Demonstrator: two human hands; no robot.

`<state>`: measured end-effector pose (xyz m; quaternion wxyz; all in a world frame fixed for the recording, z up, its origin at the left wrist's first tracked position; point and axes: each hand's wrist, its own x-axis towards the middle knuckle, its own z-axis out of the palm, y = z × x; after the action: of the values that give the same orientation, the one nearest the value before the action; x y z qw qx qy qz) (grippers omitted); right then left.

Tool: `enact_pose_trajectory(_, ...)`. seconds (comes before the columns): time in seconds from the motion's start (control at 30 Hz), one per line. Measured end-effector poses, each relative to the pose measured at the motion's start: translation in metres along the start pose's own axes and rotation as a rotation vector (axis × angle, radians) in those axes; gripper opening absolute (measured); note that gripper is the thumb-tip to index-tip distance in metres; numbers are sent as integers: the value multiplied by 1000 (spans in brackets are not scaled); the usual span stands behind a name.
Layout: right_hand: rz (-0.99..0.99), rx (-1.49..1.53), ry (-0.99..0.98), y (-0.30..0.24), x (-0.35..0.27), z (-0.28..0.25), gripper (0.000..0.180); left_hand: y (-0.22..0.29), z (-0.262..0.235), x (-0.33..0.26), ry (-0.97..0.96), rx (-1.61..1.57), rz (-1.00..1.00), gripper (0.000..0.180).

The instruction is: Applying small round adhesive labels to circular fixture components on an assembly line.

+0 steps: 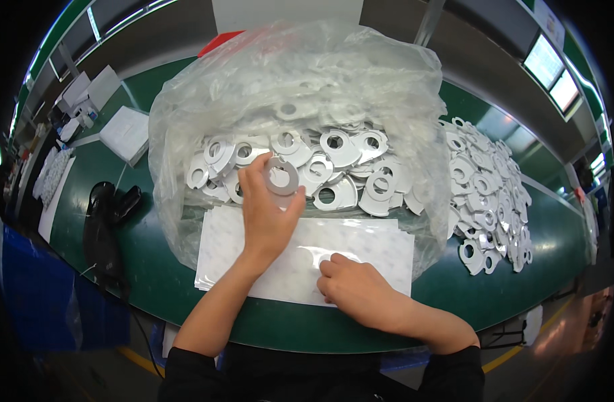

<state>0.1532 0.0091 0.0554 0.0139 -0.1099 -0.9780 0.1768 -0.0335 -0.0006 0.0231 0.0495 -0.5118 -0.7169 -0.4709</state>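
My left hand (270, 218) is raised at the front of the large plastic bag, its thumb and fingers gripping a flat grey-white ring-shaped part (291, 179) by the edges. Behind it, inside the bag (186, 100), lies a heap of similar white parts (344, 153) with round holes. My right hand (357, 288) rests low over a stack of white glossy sheets (233, 234), fingers curled closed. Whatever those fingers may hold is hidden; a bright, whitish shape shows on the sheets just beside them.
More white parts (488, 181) are piled on the green table (414, 318) to the right of the bag. At the left lie a black object with a cable (99, 231) and a white box (126, 134). A red item (218, 42) shows behind the bag.
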Motion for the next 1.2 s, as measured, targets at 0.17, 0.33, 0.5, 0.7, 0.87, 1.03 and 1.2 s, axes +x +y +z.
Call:
enact_pose_trajectory(0.17, -65, -101, -8, -2, 0, 3, 5, 15, 12, -24, -612, -1740, -732, 43)
enact_pose_trajectory(0.33, -101, -174, -39, -4, -1, -10, 6, 17, 30, -35, -734, -1756, -1023, 40)
enact_pose_trajectory(0.5, -139, 444, -113, 12, -19, -68, 12, 20, 29, -35, -733, -1771, -942, 63)
enact_pose_trajectory(0.7, 150, 849, 425, 38, 1, -70, 8, 26, 26, -35, -739, -1609, -990, 66)
enact_pose_trajectory(0.87, 373, 874, 469, 64, 18, -41, 15, 24, 27, -35, -754, -1641, -952, 62)
enact_pose_trajectory(1.03, 398, 913, 313, 74, 19, -31, 12, 20, 30, -36, -763, -1669, -936, 63)
enact_pose_trajectory(1.2, 375, 902, 315, 76, 19, -30, 13, 18, 30, -37, -775, -1686, -935, 65)
